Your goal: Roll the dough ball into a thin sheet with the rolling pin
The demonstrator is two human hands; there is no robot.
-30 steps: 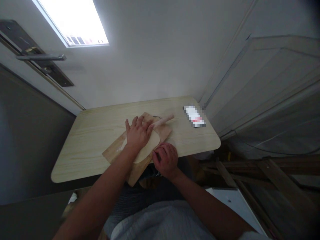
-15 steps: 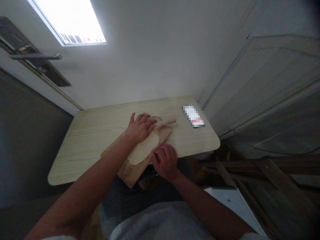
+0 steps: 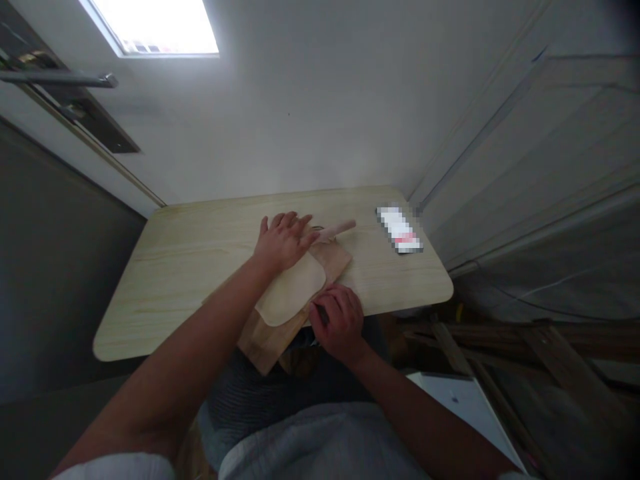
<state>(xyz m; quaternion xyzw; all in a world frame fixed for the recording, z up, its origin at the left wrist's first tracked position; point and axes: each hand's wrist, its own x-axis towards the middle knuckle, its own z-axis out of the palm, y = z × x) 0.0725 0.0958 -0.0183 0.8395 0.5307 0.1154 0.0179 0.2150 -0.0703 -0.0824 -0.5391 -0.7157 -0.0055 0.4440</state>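
A thin, pale sheet of dough (image 3: 291, 291) with rounded edges lies on a tilted wooden cutting board (image 3: 267, 345) that overhangs the table's near edge. Across the far end of the board is a pale rolling pin (image 3: 343, 227), its right end showing and the remainder hidden by my left hand. My left hand (image 3: 283, 243) rests over the pin, fingers stretched and spread. At the near right edge of the dough, my right hand (image 3: 340, 320) has its fingers curled, thumb and fingertips closed on that edge. A metal ring of the board (image 3: 317, 229) peeks out behind the pin.
The board lies on a light wood-grain table (image 3: 170, 267) against a white door with a metal handle (image 3: 65, 79). A phone (image 3: 400, 230) with a blurred screen lies at the table's right end. Wooden beams (image 3: 500, 343) and a white panel (image 3: 465, 400) stand lower right.
My left hand and the rolling pin have shifted slightly away from me, baring more of the dough and board. The right hand stays at the dough's edge. The view has tilted a little.
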